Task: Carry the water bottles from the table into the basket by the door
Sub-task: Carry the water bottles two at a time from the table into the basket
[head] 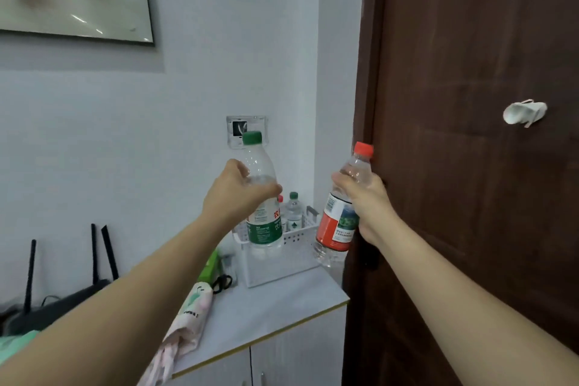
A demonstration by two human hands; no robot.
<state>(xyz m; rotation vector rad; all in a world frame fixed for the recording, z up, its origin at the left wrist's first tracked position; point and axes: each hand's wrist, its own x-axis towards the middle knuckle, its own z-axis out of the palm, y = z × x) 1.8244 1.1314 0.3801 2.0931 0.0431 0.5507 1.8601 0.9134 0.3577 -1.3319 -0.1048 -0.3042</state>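
Note:
My left hand (pixel 233 194) grips a green-capped, green-labelled water bottle (pixel 261 222) by its upper body and holds it upright above the front of the white perforated basket (pixel 300 241). My right hand (pixel 368 204) grips a red-capped, red-labelled water bottle (pixel 336 226), tilted slightly, just right of the basket and close to the door. Inside the basket stand a small green-capped bottle (pixel 294 211) and another with a red cap (pixel 280 199), mostly hidden behind the held bottle.
The basket sits at the back right of a white cabinet top (pixel 282 301), beside the brown door (pixel 470 135). A folded pink umbrella (pixel 185 320), a green box (pixel 211 266) and a black router (pixel 56 304) lie to the left. A wall panel (pixel 247 128) is behind.

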